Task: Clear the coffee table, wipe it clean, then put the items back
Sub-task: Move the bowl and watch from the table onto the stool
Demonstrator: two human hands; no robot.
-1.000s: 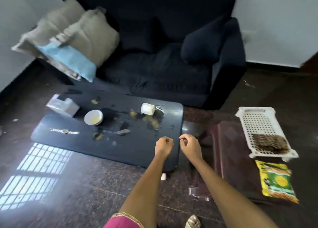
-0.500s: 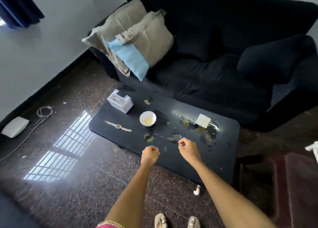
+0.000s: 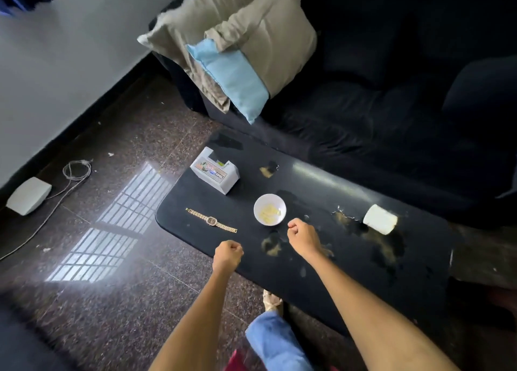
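Sofa: a dark couch ran along the far side of the room, grey and blue cushions piled at its left end, well clear of the work.
Coffee table: the black top stood just in front of the couch, streaked with yellowish spills and nothing yet lifted off it, so clearing looked to be the first job.
Box: a white carton sat at the far left corner, farthest from both hands.
Cup: a white cup lay tipped on its side at the right, the likely source of the puddle around it, and well apart from the right hand.
Bowl: a small white bowl with yellow scraps stood mid-table, just beyond the right hand and the nearest item to pick up.
Right hand: it hovered over the table in a loose fist, gripping nothing.
Left hand: it was curled into an empty fist at the near edge.
Watch: a gold bracelet watch lay flat and stretched out, just beyond the left hand.
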